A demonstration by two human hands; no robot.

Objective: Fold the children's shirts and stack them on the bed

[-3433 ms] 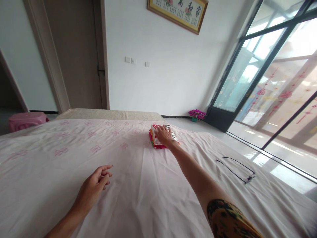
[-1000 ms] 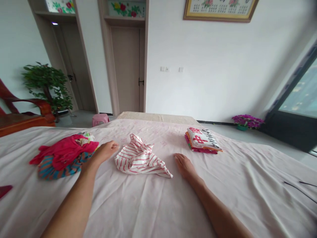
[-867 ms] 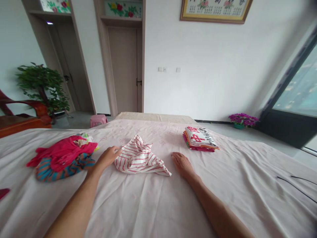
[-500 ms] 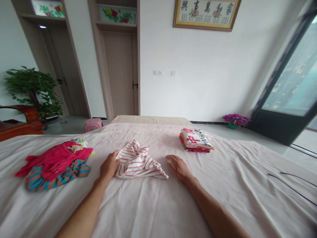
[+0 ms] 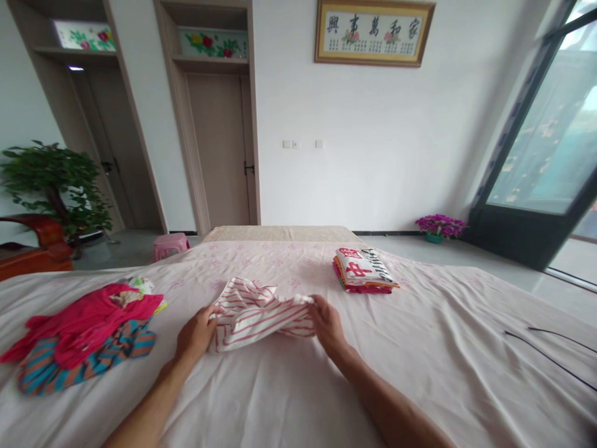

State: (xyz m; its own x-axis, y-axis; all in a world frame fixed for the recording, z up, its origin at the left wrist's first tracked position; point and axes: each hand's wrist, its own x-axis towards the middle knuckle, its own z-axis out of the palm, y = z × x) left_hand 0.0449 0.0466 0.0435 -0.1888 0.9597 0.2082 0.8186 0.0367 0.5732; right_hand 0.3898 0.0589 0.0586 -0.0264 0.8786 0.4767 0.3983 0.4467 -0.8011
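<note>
A white garment with red stripes (image 5: 261, 320) lies crumpled on the pale bedsheet (image 5: 261, 398), stretched between both hands. My left hand (image 5: 198, 330) is closed on its left edge. At its right end, my right hand (image 5: 329, 320) pinches a corner, lifted slightly off the sheet. To the left is a loose heap of clothes, with a red garment (image 5: 88, 317) over a blue-and-brown striped one (image 5: 51, 367). Beyond my right hand sits a folded stack of clothes (image 5: 364, 270), topped by a white piece with red and black lettering.
Thin black cords (image 5: 545, 354) lie on the sheet at the right. Past the bed stand a pink stool (image 5: 170, 247), a potted tree (image 5: 53, 186), a wooden armrest (image 5: 46, 242) and purple flowers (image 5: 441, 227) by the glass door (image 5: 541, 162).
My right hand, open and apart from the striped garment before, now grips its right end and pulls it wider. My left hand keeps its hold. The view has shifted slightly.
</note>
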